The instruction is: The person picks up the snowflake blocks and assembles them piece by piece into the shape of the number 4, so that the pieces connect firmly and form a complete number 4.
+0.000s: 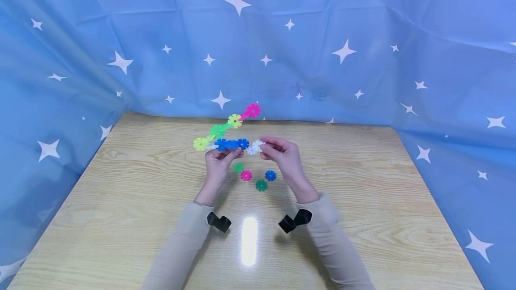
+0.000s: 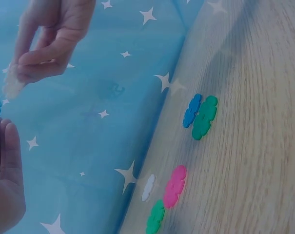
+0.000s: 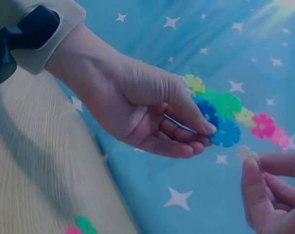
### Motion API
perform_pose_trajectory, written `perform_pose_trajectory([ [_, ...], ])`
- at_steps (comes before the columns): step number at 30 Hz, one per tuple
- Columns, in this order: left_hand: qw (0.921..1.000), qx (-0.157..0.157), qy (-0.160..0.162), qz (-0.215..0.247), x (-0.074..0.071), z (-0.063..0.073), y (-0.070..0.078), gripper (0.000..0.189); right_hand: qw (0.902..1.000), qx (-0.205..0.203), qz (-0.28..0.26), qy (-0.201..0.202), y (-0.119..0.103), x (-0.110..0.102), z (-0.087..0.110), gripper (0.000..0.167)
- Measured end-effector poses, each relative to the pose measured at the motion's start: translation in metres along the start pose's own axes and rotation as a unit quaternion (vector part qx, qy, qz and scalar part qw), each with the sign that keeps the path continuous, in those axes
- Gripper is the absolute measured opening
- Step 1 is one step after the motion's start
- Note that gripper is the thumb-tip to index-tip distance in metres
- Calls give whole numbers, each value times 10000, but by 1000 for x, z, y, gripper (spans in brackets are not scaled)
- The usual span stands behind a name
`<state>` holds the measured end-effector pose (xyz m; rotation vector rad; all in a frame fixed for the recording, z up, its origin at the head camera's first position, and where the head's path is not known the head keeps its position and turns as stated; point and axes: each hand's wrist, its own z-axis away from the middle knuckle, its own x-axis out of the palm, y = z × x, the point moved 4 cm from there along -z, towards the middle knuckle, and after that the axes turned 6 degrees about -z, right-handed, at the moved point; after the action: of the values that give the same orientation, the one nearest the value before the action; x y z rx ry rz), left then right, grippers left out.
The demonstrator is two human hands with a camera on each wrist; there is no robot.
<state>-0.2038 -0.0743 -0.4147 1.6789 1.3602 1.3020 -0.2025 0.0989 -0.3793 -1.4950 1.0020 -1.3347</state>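
Arms (image 1: 175,240) fwd, raised — L fingers (image 1: 232,155) pinch blue discs (image 1: 242,142), R fingers (image 1: 272,151) white pcs (image 1: 253,150).

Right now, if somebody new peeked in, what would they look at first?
Probably the bright chain of flower-shaped discs, held up by the left fingers, its pink end in front of the starry blue cloth. Then the white disc pinched by the right fingers, close to the chain's blue end. After that, loose pink, blue and green discs on the wooden table below.
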Motion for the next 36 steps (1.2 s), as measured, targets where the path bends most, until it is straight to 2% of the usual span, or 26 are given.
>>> perform_pose_trajectory([
  [5,9999,44,-27,-107,1,0,2,8,9999,-145,-53,14,1,5,-2,29],
  [11,9999,27,-33,-129,2,1,3,9,9998,-132,-130,94,1,7,-2,27],
  [17,9997,96,-69,-205,2,2,3,7,9998,79,-173,-30,3,10,-2,28],
  [20,9997,147,-96,-166,2,2,3,6,9999,60,-129,-38,4,11,-1,28],
  [26,9997,211,-129,-64,2,2,3,30,9997,-236,47,-53,7,14,2,32],
  [29,9997,214,-116,-75,2,1,3,32,9990,-435,23,117,9,16,3,34],
  [36,9998,151,-66,-145,2,1,3,30,9946,-832,-548,292,19,19,0,33],
])
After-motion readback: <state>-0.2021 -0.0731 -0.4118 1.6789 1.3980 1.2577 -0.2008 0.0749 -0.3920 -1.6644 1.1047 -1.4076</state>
